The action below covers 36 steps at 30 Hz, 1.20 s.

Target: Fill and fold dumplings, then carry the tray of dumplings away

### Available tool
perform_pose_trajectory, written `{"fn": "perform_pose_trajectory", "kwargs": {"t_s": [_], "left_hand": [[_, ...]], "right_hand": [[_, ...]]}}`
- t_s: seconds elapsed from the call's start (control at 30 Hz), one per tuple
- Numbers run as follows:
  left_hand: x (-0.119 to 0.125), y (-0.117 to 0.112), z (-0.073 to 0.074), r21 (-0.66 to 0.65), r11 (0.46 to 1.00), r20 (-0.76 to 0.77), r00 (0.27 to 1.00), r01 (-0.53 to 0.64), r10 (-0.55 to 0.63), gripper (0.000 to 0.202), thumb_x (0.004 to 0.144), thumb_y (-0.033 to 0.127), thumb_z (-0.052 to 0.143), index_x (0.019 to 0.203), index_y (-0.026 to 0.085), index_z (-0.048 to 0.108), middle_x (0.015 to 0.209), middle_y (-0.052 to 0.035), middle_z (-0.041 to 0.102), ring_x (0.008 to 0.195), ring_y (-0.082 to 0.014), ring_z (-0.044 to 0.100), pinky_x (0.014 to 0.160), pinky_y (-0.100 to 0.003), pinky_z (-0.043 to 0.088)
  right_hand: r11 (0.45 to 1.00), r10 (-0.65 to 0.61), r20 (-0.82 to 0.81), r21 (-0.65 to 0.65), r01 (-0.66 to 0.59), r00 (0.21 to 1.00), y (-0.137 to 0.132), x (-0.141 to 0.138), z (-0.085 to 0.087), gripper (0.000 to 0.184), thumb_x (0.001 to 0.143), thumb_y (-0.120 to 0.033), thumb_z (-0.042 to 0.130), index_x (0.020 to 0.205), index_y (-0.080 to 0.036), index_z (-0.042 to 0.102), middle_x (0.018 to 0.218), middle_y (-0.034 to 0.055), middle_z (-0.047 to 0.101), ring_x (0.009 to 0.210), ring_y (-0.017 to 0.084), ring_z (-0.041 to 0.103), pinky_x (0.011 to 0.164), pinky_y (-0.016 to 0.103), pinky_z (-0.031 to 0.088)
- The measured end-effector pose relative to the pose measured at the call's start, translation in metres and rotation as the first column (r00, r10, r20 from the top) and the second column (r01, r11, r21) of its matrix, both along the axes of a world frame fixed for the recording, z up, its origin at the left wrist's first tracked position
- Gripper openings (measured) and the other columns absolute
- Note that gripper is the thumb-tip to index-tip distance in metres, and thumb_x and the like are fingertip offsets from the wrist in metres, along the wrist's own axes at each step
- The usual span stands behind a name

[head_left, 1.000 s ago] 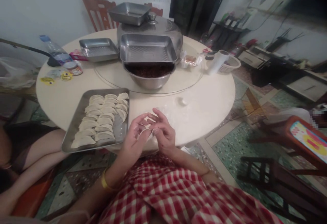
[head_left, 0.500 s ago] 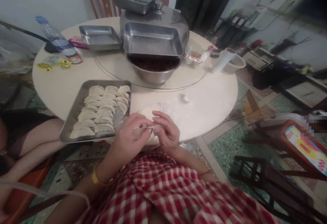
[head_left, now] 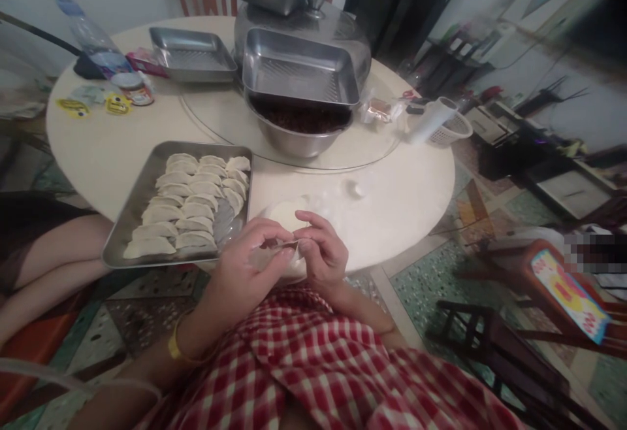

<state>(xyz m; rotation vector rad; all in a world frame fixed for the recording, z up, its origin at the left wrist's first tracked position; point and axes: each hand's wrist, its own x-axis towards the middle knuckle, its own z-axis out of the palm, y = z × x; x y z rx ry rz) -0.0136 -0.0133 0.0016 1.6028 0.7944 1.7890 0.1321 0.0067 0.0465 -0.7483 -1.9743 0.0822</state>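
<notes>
Above the near edge of the table, my left hand (head_left: 252,260) pinches the folded edge of a pale dumpling (head_left: 288,243) between thumb and fingers. My right hand (head_left: 324,252) closes on the dumpling's other end, thumb and index finger at its seam. Fingers cover most of its body. Just beyond my hands lie round dough wrappers (head_left: 289,213). To the left, a metal tray (head_left: 128,211) holds rows of folded dumplings (head_left: 198,210); its right corner reaches close to my left hand.
Behind stands a metal bowl of dark filling (head_left: 304,137), with an empty metal tray (head_left: 301,67) resting over it. A small dough piece (head_left: 354,189) lies on the floured table (head_left: 401,201). Farther right are a plastic-wrap roll (head_left: 434,120) and basket (head_left: 453,131). Another person's leg (head_left: 53,253) is at left.
The view has shifted slightly, so the tray sits a little farther left. Both hands stay together on the dumpling, with only small movements of the fingers along its edge.
</notes>
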Motion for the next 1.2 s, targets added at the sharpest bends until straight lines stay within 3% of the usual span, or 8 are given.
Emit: {"fn": "perform_pose_trajectory", "kwargs": {"t_s": [0.2,0.53,0.7,0.9,1.07,1.2], "left_hand": [[-0.007,0.003,-0.007,-0.081,0.996,-0.021,0.999,-0.039,0.037,0.01,0.087,0.02,0.058,0.096,0.022,0.063,0.093,-0.0019,0.062,0.089,-0.0165,0.06,0.08,-0.029,0.048],[-0.009,0.004,0.007,0.032,0.993,-0.105,0.988,-0.111,0.114,0.008,0.086,0.017,0.054,0.083,0.022,0.06,0.084,-0.0018,0.062,0.082,-0.0165,0.059,0.074,-0.029,0.047],[-0.009,0.003,0.007,0.047,0.991,-0.104,0.986,-0.125,0.13,0.009,0.086,0.016,0.054,0.082,0.022,0.058,0.081,-0.0007,0.063,0.081,-0.0163,0.059,0.075,-0.029,0.046],[-0.007,-0.002,0.004,0.0,0.972,-0.091,0.968,-0.236,0.235,0.006,0.086,0.02,0.059,0.091,0.022,0.06,0.081,0.0016,0.064,0.072,-0.0137,0.059,0.069,-0.026,0.046],[-0.006,0.001,0.004,0.038,0.977,-0.079,0.974,-0.21,0.212,0.005,0.086,0.017,0.057,0.086,0.022,0.06,0.081,0.0008,0.062,0.077,-0.0144,0.058,0.073,-0.026,0.046],[-0.004,0.007,0.003,-0.051,0.995,0.045,0.995,-0.083,0.085,0.005,0.088,0.019,0.056,0.084,0.021,0.06,0.081,0.0008,0.06,0.075,-0.0131,0.056,0.069,-0.025,0.045]], "right_hand": [[1.0,0.006,-0.035,-0.024,-0.007,0.999,0.004,-0.002,0.003,0.018,0.095,-0.028,0.051,0.085,-0.022,0.066,0.075,0.0026,0.073,0.104,0.02,0.068,0.085,0.037,0.057],[1.0,-0.016,0.061,-0.021,0.017,0.998,0.006,-0.008,0.001,0.019,0.095,-0.029,0.05,0.085,-0.021,0.064,0.084,0.0055,0.072,0.107,0.021,0.067,0.085,0.037,0.057],[0.999,0.04,0.089,0.001,-0.04,0.995,0.004,-0.009,0.002,0.017,0.095,-0.026,0.049,0.087,-0.021,0.063,0.085,0.0055,0.072,0.107,0.02,0.067,0.084,0.036,0.057],[0.993,0.111,0.092,0.015,-0.113,0.989,0.001,-0.01,0.005,0.012,0.094,-0.02,0.05,0.091,-0.021,0.062,0.08,0.0038,0.071,0.11,0.019,0.065,0.082,0.032,0.057],[0.997,0.068,0.091,0.02,-0.07,0.994,0.0,-0.013,0.004,0.014,0.095,-0.022,0.049,0.087,-0.021,0.06,0.079,0.0041,0.071,0.109,0.019,0.066,0.083,0.033,0.057],[0.998,-0.016,0.084,0.056,0.012,0.996,0.006,-0.017,0.004,0.019,0.096,-0.026,0.046,0.084,-0.021,0.06,0.076,0.0035,0.07,0.108,0.02,0.067,0.084,0.036,0.057]]}}
